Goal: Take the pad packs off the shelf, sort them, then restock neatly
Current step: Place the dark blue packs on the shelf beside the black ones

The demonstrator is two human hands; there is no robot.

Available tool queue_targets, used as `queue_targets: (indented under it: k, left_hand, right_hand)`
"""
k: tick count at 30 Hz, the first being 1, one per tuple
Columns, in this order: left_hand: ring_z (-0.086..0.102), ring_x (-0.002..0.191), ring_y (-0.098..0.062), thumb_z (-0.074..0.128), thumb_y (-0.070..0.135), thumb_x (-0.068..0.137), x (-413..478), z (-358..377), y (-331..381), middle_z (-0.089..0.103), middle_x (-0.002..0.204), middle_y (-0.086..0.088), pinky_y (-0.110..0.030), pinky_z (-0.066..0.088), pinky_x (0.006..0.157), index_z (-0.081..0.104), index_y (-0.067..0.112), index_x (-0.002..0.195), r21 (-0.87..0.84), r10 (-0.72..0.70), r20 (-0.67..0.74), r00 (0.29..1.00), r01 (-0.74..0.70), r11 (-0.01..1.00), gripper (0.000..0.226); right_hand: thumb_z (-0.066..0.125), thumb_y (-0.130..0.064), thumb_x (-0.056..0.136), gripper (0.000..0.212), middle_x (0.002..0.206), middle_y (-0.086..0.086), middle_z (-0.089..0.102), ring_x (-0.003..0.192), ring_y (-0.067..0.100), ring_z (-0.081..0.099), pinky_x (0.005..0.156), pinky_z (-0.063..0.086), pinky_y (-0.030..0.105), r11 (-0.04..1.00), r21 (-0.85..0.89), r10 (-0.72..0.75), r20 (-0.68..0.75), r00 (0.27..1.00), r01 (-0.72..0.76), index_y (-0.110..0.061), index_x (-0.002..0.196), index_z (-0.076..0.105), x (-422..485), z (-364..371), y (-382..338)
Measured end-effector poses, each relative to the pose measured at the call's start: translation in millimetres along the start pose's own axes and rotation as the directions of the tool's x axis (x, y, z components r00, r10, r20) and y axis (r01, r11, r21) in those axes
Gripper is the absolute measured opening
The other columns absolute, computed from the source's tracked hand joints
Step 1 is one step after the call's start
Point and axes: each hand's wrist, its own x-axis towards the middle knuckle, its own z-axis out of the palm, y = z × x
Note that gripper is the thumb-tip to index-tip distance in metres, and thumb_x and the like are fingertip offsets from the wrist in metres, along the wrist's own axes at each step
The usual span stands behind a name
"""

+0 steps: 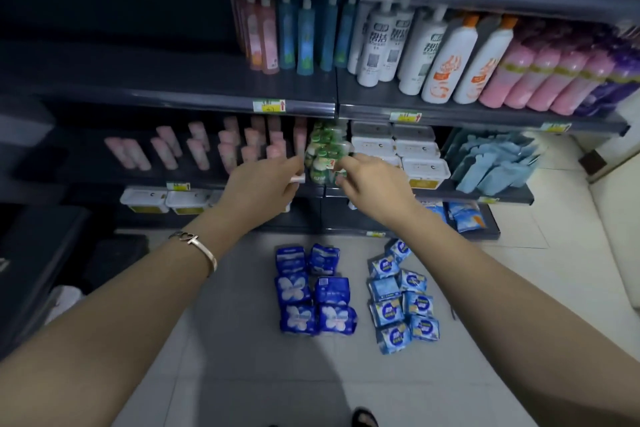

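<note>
Both left hand (263, 185) and right hand (375, 184) fingers blur.

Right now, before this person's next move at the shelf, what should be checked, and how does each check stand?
1. The dark blue plastic pad packs are grouped on the tiled floor: ok.
2. The light blue plastic pad packs sit in their own pile, apart from the dark ones: ok.
3. The lowest shelf is emptied of pads: not ok, blue packets lie there.
4. The left hand is free: not ok, it holds a small pale item.
5. The right hand grips the green-and-white packs: cannot tell, blurred.
</note>
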Motion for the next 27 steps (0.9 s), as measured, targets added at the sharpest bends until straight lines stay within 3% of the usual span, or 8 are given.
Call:
queue_targets:
  k: [7,10,13,18,23,27]
  left_hand:
    - [0.058,0.093,-0.025,0.046,0.024,0.096,4.9,41.1,62.2,0.062,0.106,-0.001,-0.029,0.032,0.062,0.053,0.015,0.117,-0.065,-0.101,0.054,0.993,0.105,0.992,0.024]
    - [0.059,0.094,-0.025,0.047,0.024,0.096,3.6,62.9,86.7,0.062,0.107,-0.001,-0.03,0.038,0.063,0.052,0.016,0.117,-0.088,-0.173,0.104,0.979,0.183,0.979,0.024]
    - [0.058,0.097,-0.026,0.045,0.024,0.096,2.8,83.4,102.4,0.061,0.105,-0.002,-0.037,0.046,0.071,0.051,0.017,0.117,-0.118,-0.217,0.192,0.957,0.242,0.963,0.024]
    - [0.056,0.097,-0.023,0.041,0.025,0.097,-8.5,122.0,110.9,0.059,0.105,-0.002,-0.033,0.04,0.075,0.052,0.019,0.115,-0.091,-0.282,0.246,0.927,0.311,0.946,0.022]
    - [0.058,0.096,-0.024,0.045,0.024,0.095,-34.3,164.2,104.8,0.063,0.107,-0.001,-0.036,0.046,0.078,0.057,0.018,0.114,-0.203,-0.24,0.277,0.93,0.3,0.932,0.023]
    - [0.061,0.091,-0.026,0.055,0.019,0.092,-58.1,213.3,84.8,0.066,0.105,-0.006,-0.038,0.05,0.074,0.061,0.014,0.114,-0.331,-0.208,0.212,0.955,0.27,0.904,0.024]
  right_hand:
    - [0.047,-0.029,0.098,0.028,0.107,0.006,0.061,0.1,0.029,0.058,0.062,0.04,0.033,0.991,0.129,-0.053,0.053,0.997,0.046,-0.016,0.121,0.058,-39.3,30.6,70.1]
    - [0.046,-0.03,0.098,0.029,0.111,0.004,0.059,0.104,0.028,0.056,0.063,0.037,0.031,0.987,0.149,-0.067,0.084,0.994,0.054,-0.018,0.123,0.056,-50.0,42.2,96.7]
    - [0.043,-0.031,0.099,0.032,0.117,0.004,0.058,0.11,0.026,0.054,0.071,0.041,0.034,0.986,0.152,-0.088,0.161,0.983,0.063,-0.02,0.127,0.054,-58.1,58.1,111.6]
    - [0.043,-0.027,0.099,0.03,0.111,0.006,0.058,0.104,0.029,0.055,0.07,0.042,0.034,0.973,0.223,-0.113,0.212,0.971,0.065,-0.016,0.124,0.056,-75.2,98.3,117.0]
    - [0.048,-0.025,0.096,0.026,0.104,0.008,0.06,0.097,0.032,0.057,0.068,0.046,0.037,0.963,0.266,-0.112,0.245,0.963,0.045,-0.014,0.116,0.059,-93.6,150.6,107.1]
    - [0.055,-0.023,0.091,0.023,0.094,0.007,0.064,0.084,0.035,0.061,0.063,0.049,0.037,0.953,0.303,-0.091,0.204,0.975,0.025,-0.012,0.109,0.064,-107.1,203.8,96.1]
